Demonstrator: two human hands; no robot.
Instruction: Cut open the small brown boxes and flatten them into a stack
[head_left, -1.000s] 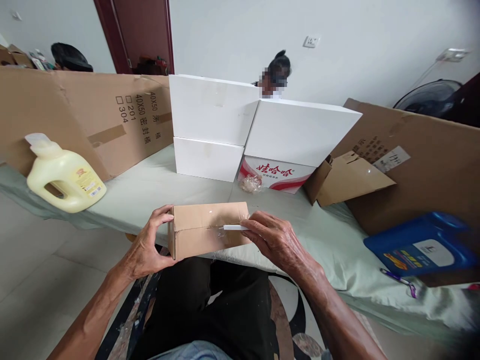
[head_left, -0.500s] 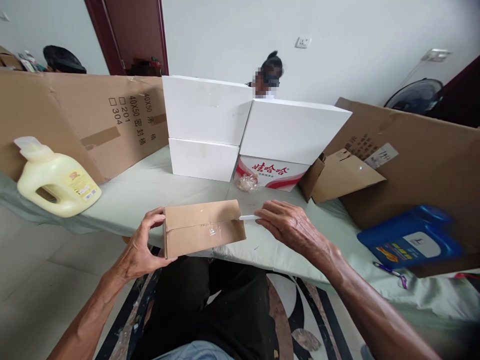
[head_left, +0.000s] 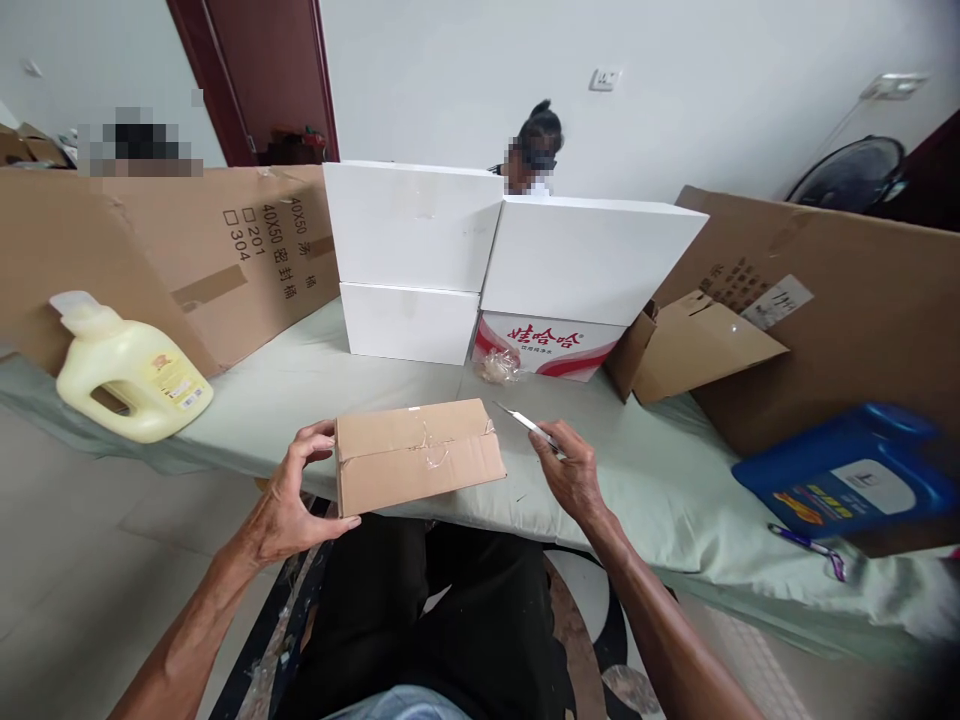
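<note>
My left hand (head_left: 292, 500) grips the left end of a small brown cardboard box (head_left: 420, 480), thumb at the lower corner and fingers on the upper one. Clear tape, wrinkled and loose in places, runs along the seam on the box's top face. The box lies at the near edge of a cloth-covered table (head_left: 292, 390). To its right, my right hand (head_left: 568, 470) is closed around a white-handled utility knife (head_left: 529, 428). The blade points up and left, just apart from the box's right end.
White boxes (head_left: 420, 225) stand stacked at the back, beside crumpled clear tape (head_left: 497, 366). A yellow detergent jug (head_left: 135, 370) is at left. To the right are an open carton (head_left: 705, 345), a blue bottle (head_left: 847, 475) and a purple pen-like item (head_left: 806, 545). A person (head_left: 536, 150) is behind the boxes.
My right hand has drawn the knife away from the box's right end and turned it so the blade points up-left. The left hand still holds the box, now tilted slightly differently.
</note>
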